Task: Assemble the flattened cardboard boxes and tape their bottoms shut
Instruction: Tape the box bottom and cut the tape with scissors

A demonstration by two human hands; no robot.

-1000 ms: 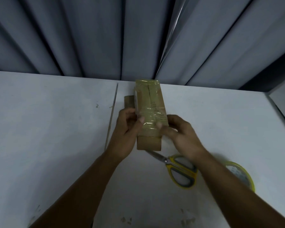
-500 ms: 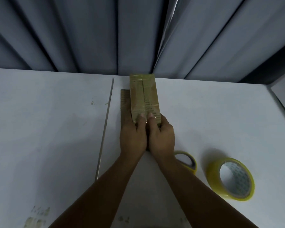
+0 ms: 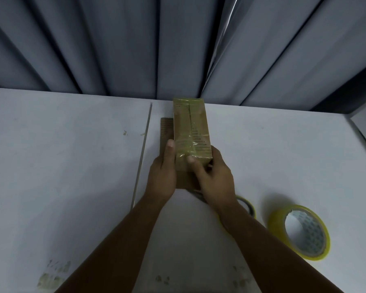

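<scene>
A narrow brown cardboard box [image 3: 190,125] stands on the white table [image 3: 72,166], its upward face covered with shiny clear tape. My left hand [image 3: 163,176] lies along the box's left side with the thumb up against the edge. My right hand [image 3: 213,178] holds the near right corner, its thumb pressing the tape on the near end face. A flat piece of cardboard [image 3: 166,127] shows behind the box on its left.
A yellow roll of tape [image 3: 300,229] stands at the right. Yellow-handled scissors [image 3: 247,206] lie mostly hidden under my right forearm. A seam [image 3: 143,149] runs down the table left of the box. Grey curtains [image 3: 178,45] hang behind the far edge.
My hands were side by side with thumbs on the box's top end; now they have spread to either side, the right thumb pressing the near face.
</scene>
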